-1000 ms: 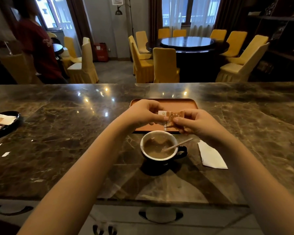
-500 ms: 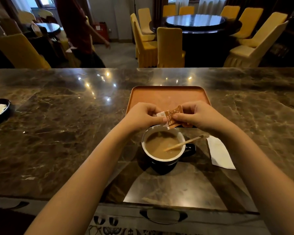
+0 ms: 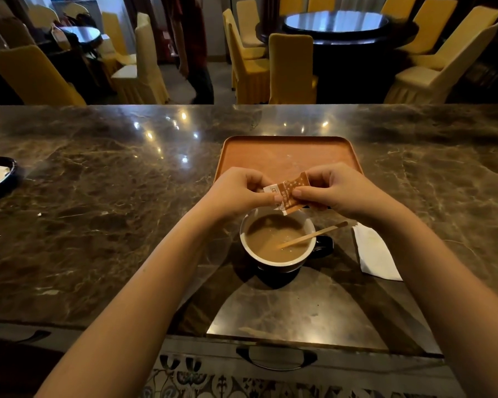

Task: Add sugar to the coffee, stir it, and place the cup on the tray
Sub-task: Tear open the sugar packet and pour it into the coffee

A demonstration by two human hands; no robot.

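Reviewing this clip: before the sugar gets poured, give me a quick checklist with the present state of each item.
1. Sugar packet pinched by both the left hand and the right hand: ok.
2. Packet torn open: cannot tell.
3. Packet's lower corner over the cup: ok.
4. Wooden stirrer in the coffee, leaning on the rim: ok.
5. Tray behind the cup has bare space: ok.
6. Cup on the tray: not ok, it stands on the counter.
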